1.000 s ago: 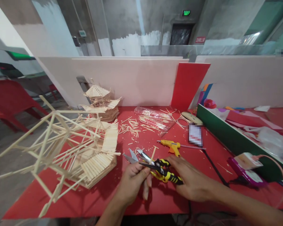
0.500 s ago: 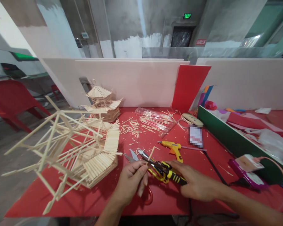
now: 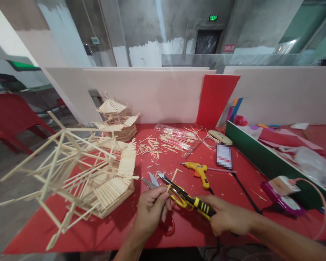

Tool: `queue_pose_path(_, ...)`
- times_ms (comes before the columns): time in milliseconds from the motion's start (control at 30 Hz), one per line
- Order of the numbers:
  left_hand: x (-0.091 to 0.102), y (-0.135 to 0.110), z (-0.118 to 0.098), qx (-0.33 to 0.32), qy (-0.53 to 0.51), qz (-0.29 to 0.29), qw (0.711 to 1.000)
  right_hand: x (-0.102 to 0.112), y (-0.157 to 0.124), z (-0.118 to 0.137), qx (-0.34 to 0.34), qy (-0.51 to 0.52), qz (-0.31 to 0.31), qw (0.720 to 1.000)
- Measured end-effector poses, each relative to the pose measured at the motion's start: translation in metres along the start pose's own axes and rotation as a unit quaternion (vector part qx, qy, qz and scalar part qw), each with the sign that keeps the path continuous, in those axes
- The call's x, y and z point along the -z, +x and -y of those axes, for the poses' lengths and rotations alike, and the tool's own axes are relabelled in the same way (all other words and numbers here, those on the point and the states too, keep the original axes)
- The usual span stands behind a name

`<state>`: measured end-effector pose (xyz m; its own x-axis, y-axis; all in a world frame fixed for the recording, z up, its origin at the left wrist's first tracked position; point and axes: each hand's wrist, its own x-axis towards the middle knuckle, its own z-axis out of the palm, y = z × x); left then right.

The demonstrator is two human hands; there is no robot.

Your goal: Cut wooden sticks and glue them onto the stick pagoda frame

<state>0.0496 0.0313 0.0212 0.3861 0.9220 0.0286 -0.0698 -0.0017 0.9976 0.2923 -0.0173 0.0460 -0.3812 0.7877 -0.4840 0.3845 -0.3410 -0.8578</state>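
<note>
My left hand (image 3: 153, 208) pinches a thin wooden stick (image 3: 174, 176) between thumb and fingertips. My right hand (image 3: 228, 214) is closed around the yellow-and-black handles of a pair of shears (image 3: 183, 195). The metal jaws point up and left, and the stick lies across them; whether they touch it I cannot tell. Below the shears is a pair of scissors, its blades (image 3: 151, 182) pointing away and a red finger loop (image 3: 170, 229) near my left hand. A yellow glue gun (image 3: 198, 170) lies just beyond the shears.
At left stands an open stick framework (image 3: 78, 152), its long sticks jutting over the table (image 3: 152, 242) edge. Behind it is a tiered stick pavilion (image 3: 114, 117). Cut sticks (image 3: 149, 148) and a plastic bag of sticks (image 3: 178, 139) lie mid-table. A green board (image 3: 263, 163) and power strip (image 3: 281, 201) are at right.
The jaws of the shears, apart before, now lie nearly in one line, and the tool has turned slightly in my right hand. My left hand keeps its pinch; the view shifted a little.
</note>
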Motion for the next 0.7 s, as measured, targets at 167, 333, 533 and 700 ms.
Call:
queue_pose_path(167, 0.001, -0.002, -0.006, -0.018, 0.010, 0.003, 1.000, -0.004, 0.001, 0.004, -0.055, 0.089, 0.038, 0.994)
queue_pose_path(333, 0.002, 0.002, -0.007, -0.037, 0.021, -0.038, 0.998, -0.004, 0.001, 0.009, -0.023, 0.191, 0.036, 0.981)
queue_pose_path(533, 0.010, 0.054, 0.020, -0.014, 0.135, -0.215, 0.967, 0.011, 0.014, 0.014, 0.008, 0.169, -0.024, 0.985)
queue_pose_path(700, 0.009, 0.063, 0.015, -0.068, 0.100, -0.192, 0.974, 0.013, 0.021, 0.000, -0.012, 0.283, 0.125, 0.951)
